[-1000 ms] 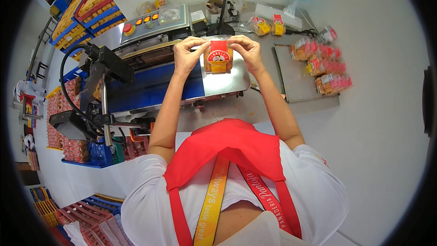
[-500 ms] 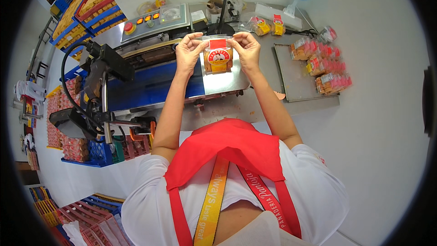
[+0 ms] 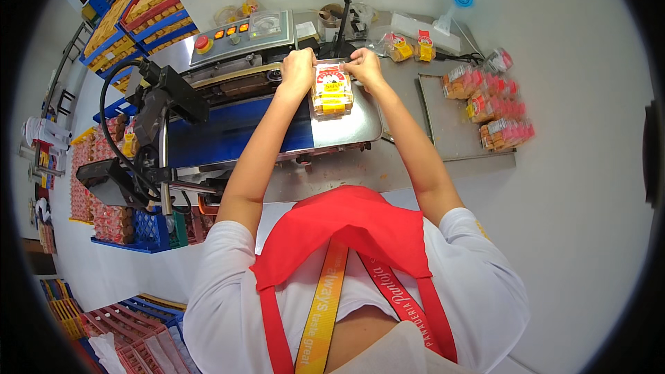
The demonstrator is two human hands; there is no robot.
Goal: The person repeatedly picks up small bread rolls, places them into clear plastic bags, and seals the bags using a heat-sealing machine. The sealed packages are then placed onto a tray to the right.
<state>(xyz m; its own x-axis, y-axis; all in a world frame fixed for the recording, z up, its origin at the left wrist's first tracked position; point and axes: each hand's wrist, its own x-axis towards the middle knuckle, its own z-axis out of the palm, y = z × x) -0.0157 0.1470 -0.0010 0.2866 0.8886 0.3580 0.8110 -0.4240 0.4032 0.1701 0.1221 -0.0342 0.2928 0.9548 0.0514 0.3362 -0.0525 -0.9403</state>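
Note:
A clear plastic bag of cookies (image 3: 332,90) with a red, white and yellow label lies on the shiny metal plate (image 3: 361,129) at the right end of a blue conveyor belt (image 3: 225,128). My left hand (image 3: 298,71) is closed at the bag's top left corner, its knuckles turned up. At the top right corner, my right hand (image 3: 364,69) pinches the bag's upper edge between thumb and fingers. The bag's far edge is partly hidden by my hands, close to the guide of the conveyor machine (image 3: 239,73).
Behind the belt is a control panel (image 3: 242,33) with a red button and orange-lit switches. To the right, several filled bags (image 3: 495,100) sit on a metal tray (image 3: 443,154). A black camera arm (image 3: 166,90) stands left; stacked crates (image 3: 135,346) lie beyond.
The bag has gone from being held up facing me to lying flatter on the plate, its top edge toward the machine. My left hand has turned over and moved slightly right.

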